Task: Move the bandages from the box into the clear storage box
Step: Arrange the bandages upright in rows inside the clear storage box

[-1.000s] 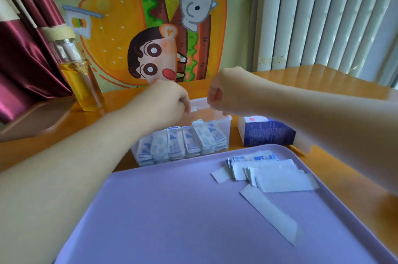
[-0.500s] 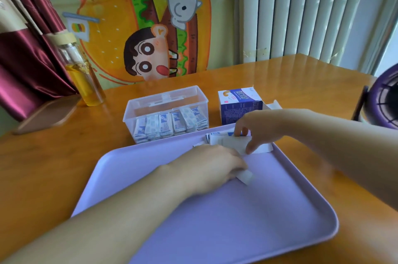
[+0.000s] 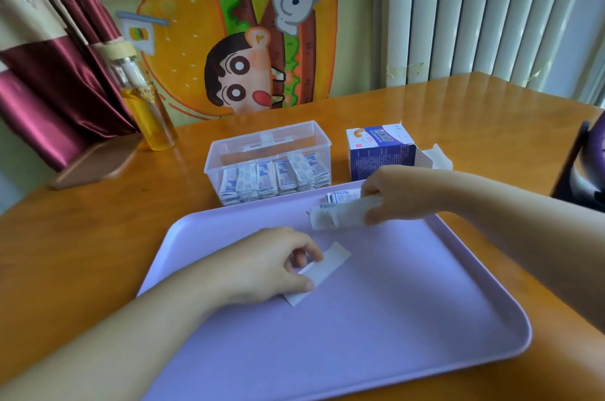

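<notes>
The tray is finished in plain lilac. The table is grained in glossy orange-brown. The storage box is clear; the bandages inside are printed white and blue. The box is coloured dark blue with a white top. The strip and bundle are white. The curtain is maroon.

Storage box behind tray, left of carton
</notes>
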